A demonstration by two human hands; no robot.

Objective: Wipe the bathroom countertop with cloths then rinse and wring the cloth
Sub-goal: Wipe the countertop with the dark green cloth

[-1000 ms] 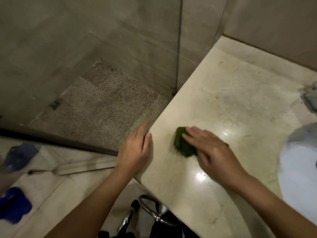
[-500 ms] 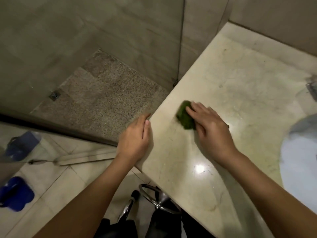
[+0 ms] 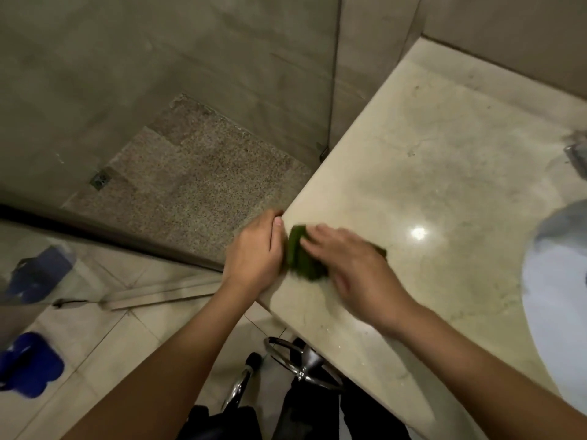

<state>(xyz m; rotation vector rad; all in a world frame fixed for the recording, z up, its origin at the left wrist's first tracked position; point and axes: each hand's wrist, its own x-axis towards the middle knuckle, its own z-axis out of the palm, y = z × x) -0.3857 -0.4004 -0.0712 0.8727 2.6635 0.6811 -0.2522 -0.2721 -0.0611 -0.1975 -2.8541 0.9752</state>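
A dark green cloth (image 3: 300, 255) lies on the beige marble countertop (image 3: 444, 173), close to its left edge. My right hand (image 3: 352, 268) presses flat on the cloth, fingers spread over it and blurred by motion. My left hand (image 3: 255, 252) rests on the counter's left edge, fingers together and curled over the rim, right beside the cloth and holding nothing else.
A white sink basin (image 3: 556, 306) sits at the right. A metal fixture (image 3: 576, 154) shows at the far right edge. A glass shower panel (image 3: 333, 90) meets the counter's left side. A chrome stool frame (image 3: 301, 363) stands below. Blue slippers (image 3: 28, 363) lie on the floor.
My right hand has slid the cloth back toward the counter's left edge, up against my left hand. The left hand stays on the rim.
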